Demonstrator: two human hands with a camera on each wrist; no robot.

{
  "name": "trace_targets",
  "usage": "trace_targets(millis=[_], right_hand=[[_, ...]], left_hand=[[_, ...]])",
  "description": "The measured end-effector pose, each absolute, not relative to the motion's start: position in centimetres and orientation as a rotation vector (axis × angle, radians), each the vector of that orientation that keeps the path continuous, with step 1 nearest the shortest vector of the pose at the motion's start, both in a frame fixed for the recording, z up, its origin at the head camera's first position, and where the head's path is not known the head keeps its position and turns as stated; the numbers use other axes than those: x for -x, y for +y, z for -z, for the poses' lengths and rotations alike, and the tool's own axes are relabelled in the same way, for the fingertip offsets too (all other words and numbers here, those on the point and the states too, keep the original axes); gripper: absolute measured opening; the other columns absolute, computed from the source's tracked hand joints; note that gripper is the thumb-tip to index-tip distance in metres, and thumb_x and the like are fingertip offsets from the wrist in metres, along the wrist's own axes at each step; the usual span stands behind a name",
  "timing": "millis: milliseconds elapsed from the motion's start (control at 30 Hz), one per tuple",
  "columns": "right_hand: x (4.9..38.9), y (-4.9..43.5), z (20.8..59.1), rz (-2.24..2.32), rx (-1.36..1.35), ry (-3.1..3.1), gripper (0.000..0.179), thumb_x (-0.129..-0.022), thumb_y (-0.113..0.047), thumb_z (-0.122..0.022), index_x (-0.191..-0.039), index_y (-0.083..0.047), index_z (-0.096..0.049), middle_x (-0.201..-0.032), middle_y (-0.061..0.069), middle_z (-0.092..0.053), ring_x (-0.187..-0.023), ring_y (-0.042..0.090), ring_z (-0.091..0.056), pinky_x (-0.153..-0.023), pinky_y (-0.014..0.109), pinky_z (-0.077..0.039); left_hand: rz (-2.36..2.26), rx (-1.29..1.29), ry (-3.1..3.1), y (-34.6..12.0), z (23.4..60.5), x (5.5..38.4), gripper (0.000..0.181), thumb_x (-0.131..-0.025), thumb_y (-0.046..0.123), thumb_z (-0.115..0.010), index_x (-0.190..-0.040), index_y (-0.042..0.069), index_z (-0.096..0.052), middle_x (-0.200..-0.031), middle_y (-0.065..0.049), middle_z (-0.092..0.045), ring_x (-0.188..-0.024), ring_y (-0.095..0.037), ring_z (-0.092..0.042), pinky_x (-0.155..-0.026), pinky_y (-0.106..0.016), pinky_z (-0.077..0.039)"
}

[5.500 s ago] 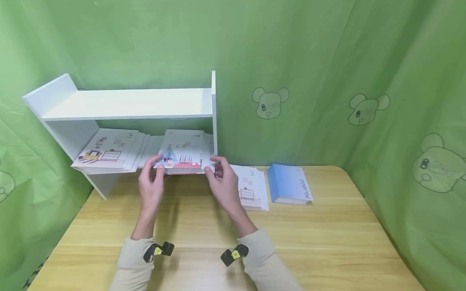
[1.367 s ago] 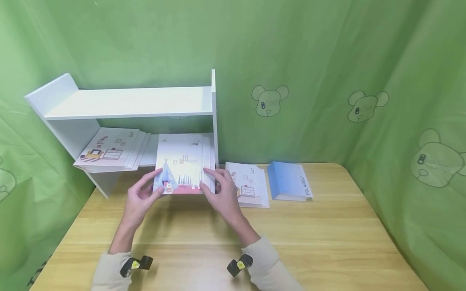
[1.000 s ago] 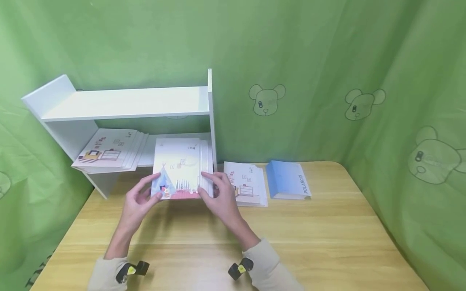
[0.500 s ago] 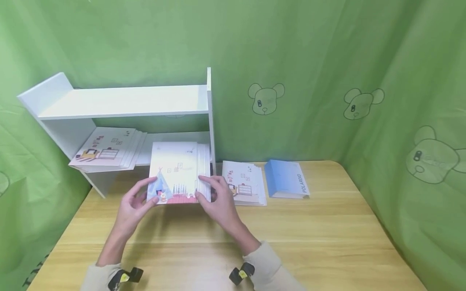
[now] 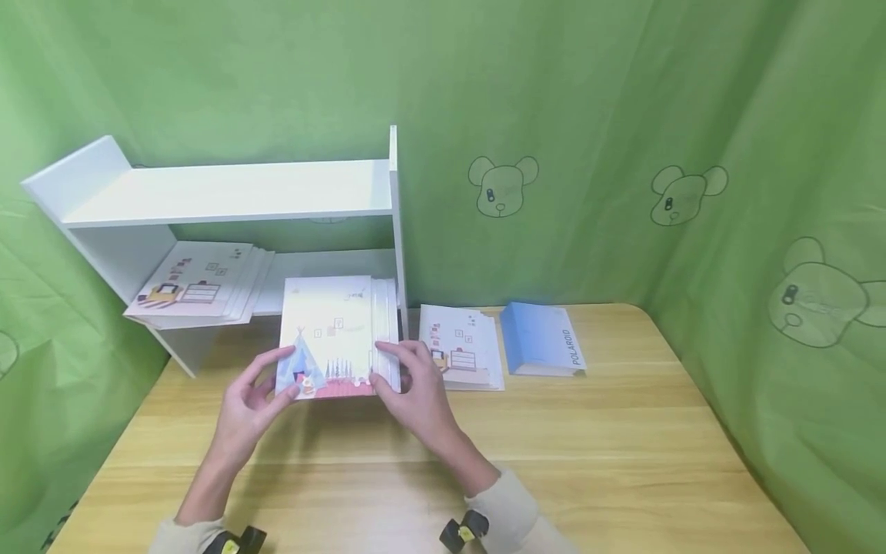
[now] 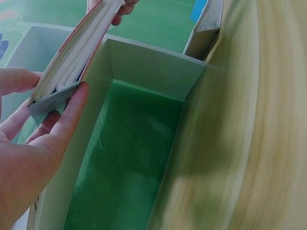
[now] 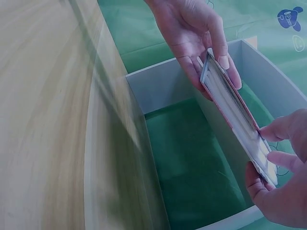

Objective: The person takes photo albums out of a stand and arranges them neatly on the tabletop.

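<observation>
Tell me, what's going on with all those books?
A person's left hand and right hand hold a book with a blue tent on it, one at each side, at the front of the lower board of the white shelf. A pile of books lies at that board's left end. On the table, right of the shelf, lie a white stack and a blue book marked POLAROID.

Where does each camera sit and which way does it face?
Head: on the head, forward and down at shelf and table; left hand, right hand, sleeves show.
Left wrist: on that wrist, facing the book; left hand near, right beyond.
Right wrist: on that wrist, facing the book; right hand near, left beyond.
Wrist views share book, shelf, table.
</observation>
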State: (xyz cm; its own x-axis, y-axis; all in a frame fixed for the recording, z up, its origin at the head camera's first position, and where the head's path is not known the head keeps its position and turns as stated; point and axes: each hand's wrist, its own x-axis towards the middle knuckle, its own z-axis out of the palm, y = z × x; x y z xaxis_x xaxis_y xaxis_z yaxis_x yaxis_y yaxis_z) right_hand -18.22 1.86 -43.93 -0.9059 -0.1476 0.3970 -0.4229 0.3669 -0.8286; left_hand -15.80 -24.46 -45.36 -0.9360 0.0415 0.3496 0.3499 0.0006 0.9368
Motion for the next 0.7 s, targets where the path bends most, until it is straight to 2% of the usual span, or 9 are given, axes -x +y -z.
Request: trace_targets(millis=[67, 367, 700], right_hand=[[18.1, 2.0, 43.9, -1.552, -0.504, -2.38, 0.046, -0.087, -0.016, -0.08, -0.132, -0.015, -0.069, -0.125, 0.006, -0.057, -0.089, 0.016, -0.055, -0.074, 0.027, -0.057], [17.5, 2.3, 44.4, -1.543, -0.482, -2.403, 0.046, -0.087, -0.016, -0.081, -0.131, -0.016, -0.069, -0.121, 0.004, -0.057, -0.085, 0.014, -0.054, -0.071, 0.025, -0.057], [16.7, 2.3, 44.4, -1.581, -0.51, -2.397, 0.047, -0.085, -0.012, -0.081, -0.13, -0.014, -0.068, -0.12, 0.005, -0.056, -0.095, 0.016, -0.056, -0.078, 0.026, -0.06]], left_hand=[[2.032, 0.423, -2.04, -24.3, 45.4, 15.7, 0.057, -0.088, -0.019, -0.064, -0.143, -0.01, -0.048, -0.15, -0.014, -0.045, -0.123, -0.017, -0.06, -0.093, -0.033, -0.059], [2.031, 0.467, -2.045, -24.3, 45.6, 15.3, 0.057, -0.088, -0.02, -0.063, -0.142, -0.011, -0.048, -0.149, -0.015, -0.044, -0.127, -0.017, -0.058, -0.097, -0.033, -0.057], [2.011, 0.543, -2.059, -24.5, 45.9, 14.6, 0.061, -0.086, -0.023, -0.062, -0.143, -0.011, -0.045, -0.15, -0.016, -0.043, -0.131, -0.015, -0.054, -0.1, -0.032, -0.054]])
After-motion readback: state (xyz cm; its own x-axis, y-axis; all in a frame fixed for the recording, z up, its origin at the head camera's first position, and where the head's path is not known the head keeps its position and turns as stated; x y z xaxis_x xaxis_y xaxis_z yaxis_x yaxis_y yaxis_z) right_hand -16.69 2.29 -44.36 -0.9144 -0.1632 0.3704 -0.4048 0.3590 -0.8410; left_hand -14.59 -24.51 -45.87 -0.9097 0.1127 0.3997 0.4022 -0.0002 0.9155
